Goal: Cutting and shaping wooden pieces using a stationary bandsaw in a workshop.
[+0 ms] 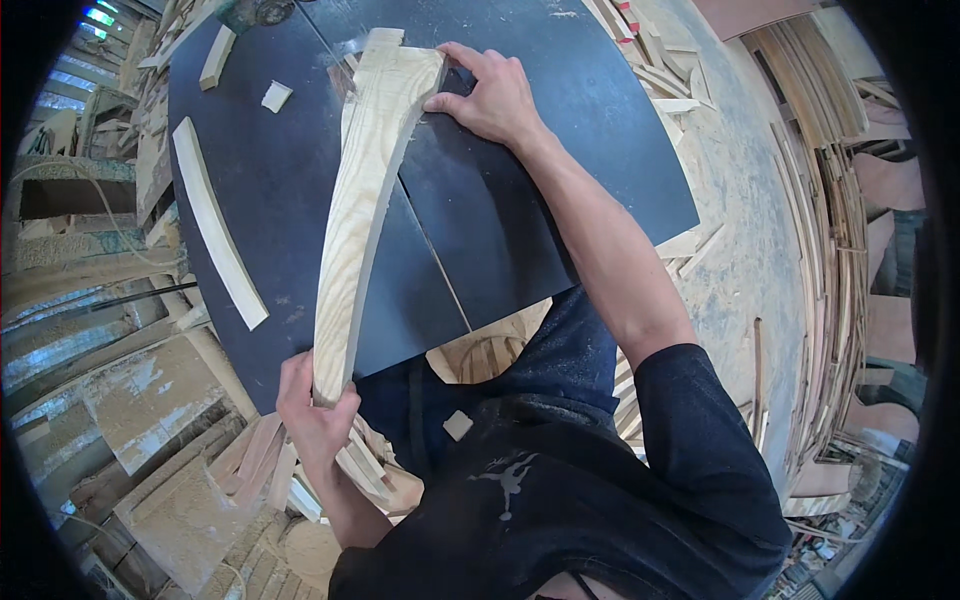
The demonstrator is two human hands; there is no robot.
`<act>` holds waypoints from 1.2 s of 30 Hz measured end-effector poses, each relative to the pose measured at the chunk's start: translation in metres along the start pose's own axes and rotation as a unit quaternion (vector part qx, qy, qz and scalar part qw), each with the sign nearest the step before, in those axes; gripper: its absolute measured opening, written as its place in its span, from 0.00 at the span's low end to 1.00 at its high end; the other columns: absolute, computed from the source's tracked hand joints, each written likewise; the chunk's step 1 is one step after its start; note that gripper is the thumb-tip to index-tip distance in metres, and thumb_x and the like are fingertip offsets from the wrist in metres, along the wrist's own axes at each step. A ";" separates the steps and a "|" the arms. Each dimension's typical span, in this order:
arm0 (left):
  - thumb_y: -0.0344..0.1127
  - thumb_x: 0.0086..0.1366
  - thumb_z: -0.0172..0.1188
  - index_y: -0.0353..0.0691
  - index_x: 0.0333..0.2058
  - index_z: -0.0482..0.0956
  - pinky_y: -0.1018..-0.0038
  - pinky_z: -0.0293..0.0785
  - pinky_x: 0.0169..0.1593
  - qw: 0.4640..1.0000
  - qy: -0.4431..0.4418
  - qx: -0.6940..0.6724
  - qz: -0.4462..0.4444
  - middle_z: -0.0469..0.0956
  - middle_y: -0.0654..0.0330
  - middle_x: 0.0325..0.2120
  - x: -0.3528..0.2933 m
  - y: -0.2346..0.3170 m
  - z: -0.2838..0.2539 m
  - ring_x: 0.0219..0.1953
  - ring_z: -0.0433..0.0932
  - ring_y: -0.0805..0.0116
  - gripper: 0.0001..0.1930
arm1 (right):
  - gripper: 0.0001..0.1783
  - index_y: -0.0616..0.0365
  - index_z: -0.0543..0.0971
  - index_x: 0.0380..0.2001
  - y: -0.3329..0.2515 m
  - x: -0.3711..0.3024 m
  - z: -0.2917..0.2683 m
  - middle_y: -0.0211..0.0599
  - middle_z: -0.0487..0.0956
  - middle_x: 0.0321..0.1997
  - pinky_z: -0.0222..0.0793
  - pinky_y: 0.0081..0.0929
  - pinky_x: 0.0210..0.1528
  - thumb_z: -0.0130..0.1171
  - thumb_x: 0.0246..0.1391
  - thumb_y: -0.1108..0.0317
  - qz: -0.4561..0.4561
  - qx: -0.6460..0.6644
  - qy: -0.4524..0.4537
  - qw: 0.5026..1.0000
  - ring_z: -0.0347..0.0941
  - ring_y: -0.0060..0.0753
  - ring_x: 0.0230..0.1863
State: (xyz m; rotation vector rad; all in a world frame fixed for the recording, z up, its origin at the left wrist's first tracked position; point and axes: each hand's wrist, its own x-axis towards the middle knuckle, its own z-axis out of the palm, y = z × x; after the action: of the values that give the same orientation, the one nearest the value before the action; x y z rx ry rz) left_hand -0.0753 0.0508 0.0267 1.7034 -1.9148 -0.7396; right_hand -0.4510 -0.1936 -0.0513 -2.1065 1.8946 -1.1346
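Observation:
A long, pale wooden workpiece (365, 190), wide at its far end and narrowing toward me, lies on a dark flat machine table (500, 230). My left hand (315, 415) grips its narrow near end at the table's front edge, thumb on the right side, fingers on the left. At the wide far end, my right hand (490, 95) is closed on the right corner, thumb and fingers against the edge. Close to the left side of that far end, something thin and shiny shows beside the wood; I cannot make out exactly what it is.
Left on the table lie a curved wooden strip (215, 225), a small offcut (277, 96) and a short block (217, 57). A narrow slot (430, 240) crosses the tabletop. Another offcut (458, 426) is by my lap. Stacked boards (815, 240) line the right.

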 end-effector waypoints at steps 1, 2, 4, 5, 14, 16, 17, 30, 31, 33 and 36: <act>0.28 0.46 0.68 0.33 0.51 0.84 0.62 0.78 0.53 1.000 -0.001 0.001 -0.005 0.81 0.47 0.45 0.000 0.000 -0.001 0.45 0.82 0.50 0.29 | 0.43 0.44 0.80 0.64 -0.001 0.000 -0.001 0.46 0.85 0.46 0.72 0.48 0.57 0.79 0.46 0.40 0.004 0.001 -0.002 1.000 0.79 0.54 0.48; 0.28 0.46 0.68 0.33 0.51 0.84 0.62 0.78 0.53 1.000 0.000 0.002 -0.005 0.81 0.47 0.45 0.000 0.000 -0.002 0.45 0.82 0.50 0.29 | 0.43 0.44 0.80 0.64 -0.003 0.001 -0.001 0.46 0.85 0.46 0.72 0.48 0.57 0.79 0.46 0.40 0.004 0.002 -0.001 1.000 0.79 0.54 0.48; 0.29 0.46 0.69 0.33 0.52 0.84 0.62 0.78 0.53 1.000 0.000 -0.002 -0.005 0.81 0.47 0.45 0.000 0.001 -0.001 0.45 0.82 0.50 0.29 | 0.43 0.42 0.79 0.65 -0.003 0.001 -0.002 0.46 0.85 0.46 0.73 0.48 0.58 0.78 0.47 0.39 0.009 -0.011 -0.005 1.000 0.79 0.55 0.48; 0.29 0.46 0.69 0.33 0.52 0.84 0.62 0.78 0.53 1.000 0.000 -0.003 -0.005 0.81 0.47 0.45 0.001 0.001 0.000 0.45 0.82 0.50 0.29 | 0.43 0.42 0.79 0.65 -0.002 0.001 -0.001 0.46 0.85 0.46 0.73 0.48 0.58 0.78 0.47 0.39 0.008 -0.011 -0.005 1.000 0.79 0.55 0.48; 0.28 0.47 0.69 0.33 0.52 0.84 0.63 0.78 0.53 1.000 0.004 0.007 -0.005 0.81 0.47 0.45 0.002 0.006 0.002 0.45 0.83 0.50 0.29 | 0.42 0.42 0.78 0.66 0.001 0.003 0.004 0.47 0.86 0.46 0.73 0.50 0.57 0.76 0.50 0.40 -0.001 -0.023 -0.010 1.000 0.82 0.56 0.49; 0.27 0.47 0.69 0.33 0.52 0.84 0.63 0.78 0.53 1.000 0.007 0.004 -0.009 0.82 0.48 0.45 0.002 0.007 0.004 0.45 0.83 0.50 0.29 | 0.42 0.43 0.77 0.66 0.002 0.004 0.005 0.46 0.87 0.47 0.74 0.50 0.57 0.77 0.51 0.42 -0.003 -0.021 -0.006 1.000 0.82 0.55 0.50; 0.27 0.47 0.69 0.33 0.52 0.84 0.63 0.78 0.53 1.000 0.008 0.004 -0.009 0.82 0.48 0.45 0.002 0.008 0.004 0.45 0.83 0.50 0.29 | 0.42 0.43 0.77 0.66 0.002 0.005 0.005 0.46 0.87 0.47 0.74 0.50 0.57 0.77 0.51 0.42 -0.003 -0.021 -0.006 1.000 0.82 0.55 0.50; 0.28 0.46 0.70 0.34 0.52 0.84 0.62 0.79 0.53 1.000 0.015 0.005 -0.003 0.81 0.49 0.44 0.000 0.014 0.012 0.45 0.84 0.51 0.29 | 0.41 0.43 0.76 0.67 0.003 0.009 0.007 0.44 0.88 0.49 0.76 0.50 0.56 0.77 0.51 0.45 0.003 -0.011 -0.006 1.000 0.83 0.55 0.51; 0.28 0.46 0.70 0.34 0.52 0.84 0.62 0.79 0.53 1.000 0.018 0.004 0.002 0.81 0.49 0.44 0.001 0.014 0.013 0.45 0.84 0.51 0.29 | 0.41 0.43 0.76 0.66 0.004 0.010 0.008 0.44 0.88 0.50 0.76 0.50 0.57 0.77 0.51 0.45 0.005 -0.007 -0.008 1.000 0.83 0.55 0.52; 0.28 0.46 0.70 0.34 0.52 0.84 0.62 0.79 0.53 1.000 0.019 0.003 -0.001 0.81 0.49 0.44 0.000 0.013 0.015 0.45 0.84 0.51 0.29 | 0.41 0.42 0.76 0.66 0.006 0.011 0.009 0.43 0.88 0.50 0.76 0.50 0.57 0.77 0.51 0.45 0.002 -0.007 -0.004 1.000 0.83 0.54 0.52; 0.28 0.46 0.69 0.34 0.51 0.84 0.62 0.79 0.52 1.000 0.023 0.001 -0.010 0.81 0.49 0.44 -0.001 0.017 0.014 0.45 0.84 0.51 0.28 | 0.40 0.42 0.77 0.66 0.003 0.011 0.010 0.42 0.88 0.51 0.76 0.49 0.57 0.77 0.51 0.46 0.002 0.000 -0.004 1.000 0.83 0.54 0.52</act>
State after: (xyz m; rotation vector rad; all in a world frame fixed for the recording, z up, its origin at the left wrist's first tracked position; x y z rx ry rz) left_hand -0.0969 0.0544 0.0277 1.7284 -1.8713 -0.7005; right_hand -0.4485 -0.2077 -0.0548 -2.1018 1.8950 -1.1239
